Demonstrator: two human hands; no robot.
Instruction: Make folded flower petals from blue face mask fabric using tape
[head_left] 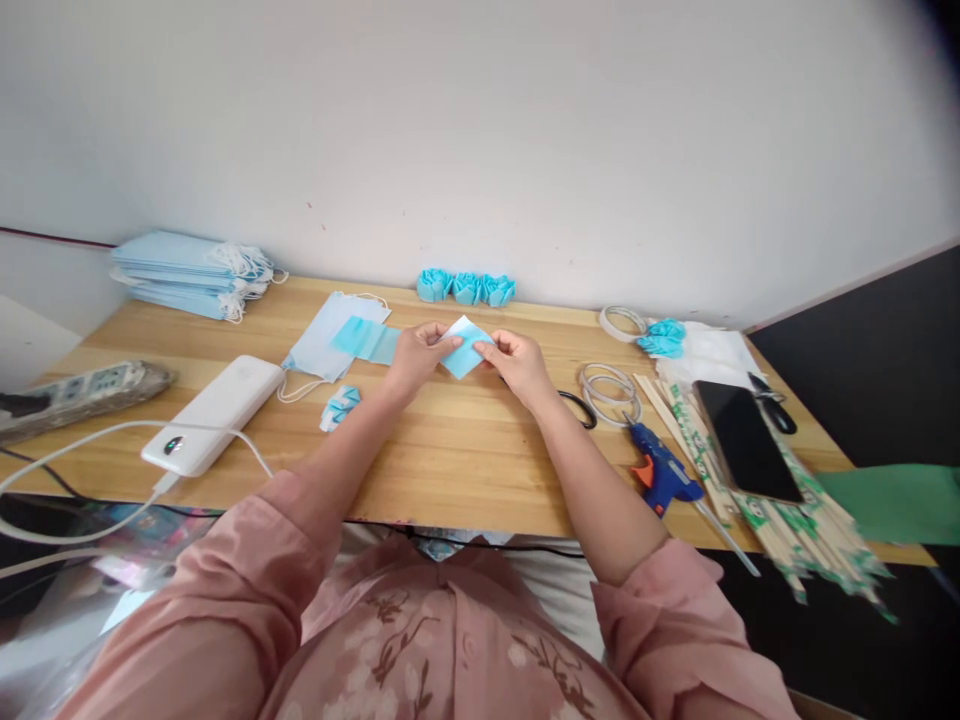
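Both hands [414, 360] [523, 366] pinch a blue square [464, 352]; seemingly half-curled.

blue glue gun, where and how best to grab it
Probably by the handle, coming from the near edge of the table: the blue glue gun lies on its side, handle toward that edge, nozzle pointing away.
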